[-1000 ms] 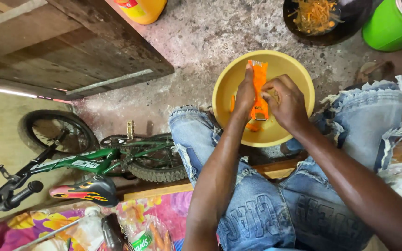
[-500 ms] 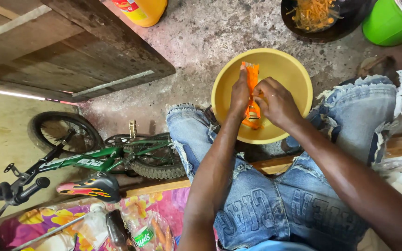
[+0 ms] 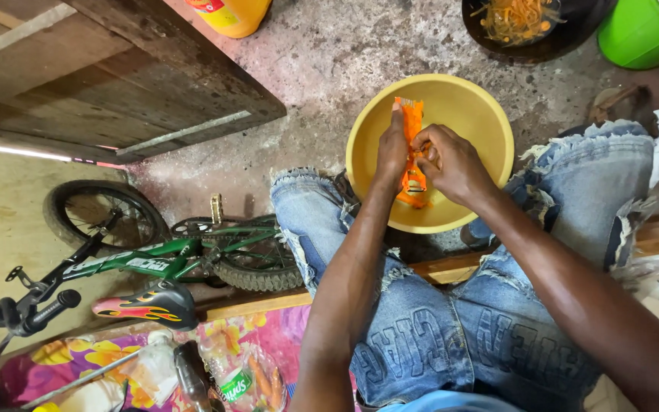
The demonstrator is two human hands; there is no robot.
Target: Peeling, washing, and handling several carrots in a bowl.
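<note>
A yellow bowl (image 3: 482, 122) sits on the concrete floor between my knees in torn blue jeans. Over it my left hand (image 3: 392, 149) grips an orange hand grater (image 3: 410, 114) stood upright in the bowl. My right hand (image 3: 451, 164) is closed against the grater's face, pressing a small piece on it that I cannot make out. Orange shreds (image 3: 413, 200) lie in the bowl under the grater.
A black bowl of orange shreds (image 3: 516, 23) and a green container (image 3: 642, 34) stand at the top right. A yellow jug (image 3: 230, 15) is at the top. A small green bicycle (image 3: 146, 259) lies at my left beside a wooden door (image 3: 116, 76).
My right hand has slid down the grater's face toward the bowl. The view has shifted slightly; the left hand keeps its grip.
</note>
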